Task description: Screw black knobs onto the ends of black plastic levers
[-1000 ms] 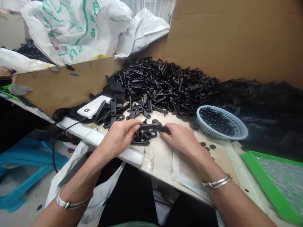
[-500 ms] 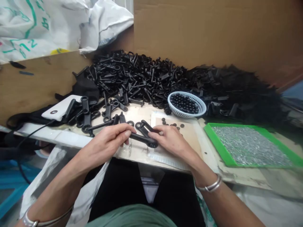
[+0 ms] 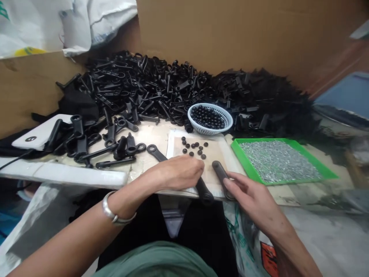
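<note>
My left hand (image 3: 184, 171) is closed over the cardboard pad, fingertips pointing down and partly hidden. From under it a black plastic lever (image 3: 205, 194) sticks out toward the table's front edge. A ring-ended black part (image 3: 157, 152) emerges on the hand's other side; whether it belongs to the same piece I cannot tell. My right hand (image 3: 248, 192) pinches a second black plastic lever (image 3: 220, 173) between thumb and fingers, its rounded end pointing away from me. Several small round black caps (image 3: 196, 144) lie on the pad (image 3: 217, 154) just beyond both hands.
A light blue basket (image 3: 211, 131) holds many small black round pieces. The green tray (image 3: 261, 180) at right is full of small metal pins. Black plastic parts (image 3: 138, 82) are heaped at the back, with loose levers (image 3: 82, 146) and a white box-like device (image 3: 37, 132) at left.
The view has shifted right. My hands, earlier close together with black parts between them, have moved apart; my left hand now lies over the pad and my right holds a lever at its right side.
</note>
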`<state>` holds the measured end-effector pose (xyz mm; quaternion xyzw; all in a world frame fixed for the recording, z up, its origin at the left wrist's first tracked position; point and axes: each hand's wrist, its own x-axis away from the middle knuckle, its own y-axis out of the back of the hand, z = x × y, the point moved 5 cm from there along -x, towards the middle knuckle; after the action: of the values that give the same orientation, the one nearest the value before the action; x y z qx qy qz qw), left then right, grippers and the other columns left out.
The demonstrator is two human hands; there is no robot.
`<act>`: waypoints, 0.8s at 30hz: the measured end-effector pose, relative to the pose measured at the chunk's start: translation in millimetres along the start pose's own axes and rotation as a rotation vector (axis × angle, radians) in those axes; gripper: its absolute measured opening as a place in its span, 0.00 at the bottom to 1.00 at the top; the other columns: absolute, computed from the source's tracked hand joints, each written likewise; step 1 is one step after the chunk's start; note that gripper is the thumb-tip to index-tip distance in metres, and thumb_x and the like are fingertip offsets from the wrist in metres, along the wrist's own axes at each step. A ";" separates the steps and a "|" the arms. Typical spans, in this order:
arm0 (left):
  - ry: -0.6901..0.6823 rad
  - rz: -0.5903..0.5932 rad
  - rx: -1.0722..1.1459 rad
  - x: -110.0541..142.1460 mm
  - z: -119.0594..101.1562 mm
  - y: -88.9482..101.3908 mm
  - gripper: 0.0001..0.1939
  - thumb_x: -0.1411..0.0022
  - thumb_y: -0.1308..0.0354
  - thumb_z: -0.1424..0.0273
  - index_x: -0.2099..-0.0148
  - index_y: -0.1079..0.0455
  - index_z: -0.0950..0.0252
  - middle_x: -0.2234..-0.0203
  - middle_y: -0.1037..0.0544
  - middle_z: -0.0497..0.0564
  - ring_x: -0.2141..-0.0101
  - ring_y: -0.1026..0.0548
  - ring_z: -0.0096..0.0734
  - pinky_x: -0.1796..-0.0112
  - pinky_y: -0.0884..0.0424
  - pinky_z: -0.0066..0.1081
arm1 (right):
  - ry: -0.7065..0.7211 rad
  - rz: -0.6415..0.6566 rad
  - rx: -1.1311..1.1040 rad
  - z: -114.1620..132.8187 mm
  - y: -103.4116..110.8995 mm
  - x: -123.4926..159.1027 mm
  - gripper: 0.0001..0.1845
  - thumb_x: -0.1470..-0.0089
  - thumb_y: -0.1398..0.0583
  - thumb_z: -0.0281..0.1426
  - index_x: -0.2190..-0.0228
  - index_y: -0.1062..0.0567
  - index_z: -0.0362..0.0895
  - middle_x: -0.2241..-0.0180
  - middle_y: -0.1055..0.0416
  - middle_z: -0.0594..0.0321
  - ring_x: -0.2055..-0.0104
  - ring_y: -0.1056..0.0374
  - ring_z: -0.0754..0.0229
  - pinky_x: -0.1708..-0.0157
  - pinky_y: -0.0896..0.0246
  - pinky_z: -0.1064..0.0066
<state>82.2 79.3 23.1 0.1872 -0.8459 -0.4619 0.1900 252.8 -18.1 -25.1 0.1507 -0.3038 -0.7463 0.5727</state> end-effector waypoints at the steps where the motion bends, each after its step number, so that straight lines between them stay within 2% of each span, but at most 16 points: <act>1: -0.011 0.009 -0.014 -11.5 -4.2 -3.6 0.11 0.35 0.51 0.73 0.68 0.30 0.65 0.73 0.25 0.51 0.72 0.27 0.33 0.70 0.36 0.29 | 0.020 -0.016 0.040 1.1 0.1 1.3 0.27 0.46 0.44 0.49 0.54 0.24 0.43 0.59 0.22 0.55 0.58 0.27 0.51 0.59 0.34 0.64; 4: -0.021 -0.024 -0.042 -34.0 -12.0 -12.5 0.11 0.34 0.52 0.73 0.64 0.29 0.68 0.65 0.24 0.57 0.65 0.25 0.37 0.65 0.33 0.31 | 0.066 -0.048 0.136 8.6 0.3 1.9 0.22 0.43 0.46 0.46 0.59 0.23 0.44 0.59 0.22 0.57 0.58 0.27 0.51 0.60 0.36 0.64; 7: -0.019 -0.096 -0.032 -33.8 -14.0 -17.7 0.14 0.31 0.54 0.68 0.61 0.29 0.68 0.62 0.24 0.57 0.62 0.24 0.40 0.61 0.31 0.34 | 0.122 -0.103 0.186 15.4 3.6 2.4 0.21 0.44 0.47 0.44 0.61 0.23 0.44 0.62 0.22 0.56 0.59 0.27 0.51 0.59 0.37 0.63; 12: 0.027 -0.255 0.020 0.9 -15.7 -24.4 0.14 0.28 0.57 0.66 0.53 0.32 0.65 0.59 0.25 0.54 0.59 0.24 0.35 0.56 0.31 0.33 | 0.146 -0.163 0.259 14.5 10.4 6.0 0.21 0.44 0.47 0.45 0.64 0.21 0.44 0.62 0.24 0.55 0.59 0.28 0.51 0.58 0.39 0.62; 16: -0.094 -0.431 0.023 28.7 -27.8 -37.8 0.09 0.30 0.51 0.69 0.54 0.31 0.66 0.54 0.27 0.55 0.56 0.27 0.36 0.54 0.29 0.35 | 0.041 -0.125 0.262 7.6 11.6 5.4 0.23 0.44 0.46 0.47 0.57 0.22 0.48 0.70 0.22 0.61 0.66 0.27 0.53 0.66 0.39 0.65; 19: -0.151 -0.410 -0.048 35.5 -33.2 -53.7 0.07 0.33 0.46 0.70 0.55 0.30 0.68 0.54 0.26 0.57 0.57 0.28 0.40 0.56 0.28 0.40 | -0.009 -0.070 0.261 6.2 8.5 3.9 0.23 0.42 0.47 0.46 0.53 0.24 0.48 0.76 0.24 0.63 0.70 0.27 0.55 0.69 0.39 0.67; 21: -0.151 -0.392 -0.053 36.0 -33.0 -60.6 0.07 0.34 0.44 0.70 0.56 0.30 0.68 0.55 0.26 0.56 0.58 0.28 0.40 0.57 0.27 0.41 | 0.007 -0.088 0.324 9.2 7.6 4.0 0.22 0.40 0.48 0.43 0.53 0.24 0.47 0.74 0.23 0.62 0.69 0.27 0.55 0.68 0.39 0.67; 24: -0.154 -0.395 -0.060 35.9 -31.8 -65.0 0.10 0.38 0.38 0.69 0.57 0.29 0.67 0.53 0.27 0.57 0.57 0.28 0.40 0.56 0.27 0.41 | 0.082 -0.164 0.556 17.8 6.1 7.5 0.19 0.37 0.50 0.40 0.57 0.22 0.49 0.67 0.22 0.60 0.66 0.27 0.53 0.68 0.41 0.66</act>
<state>76.4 6.4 -11.0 0.3076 -0.7908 -0.5280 0.0361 245.0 -21.1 -6.7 0.3560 -0.4602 -0.6715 0.4588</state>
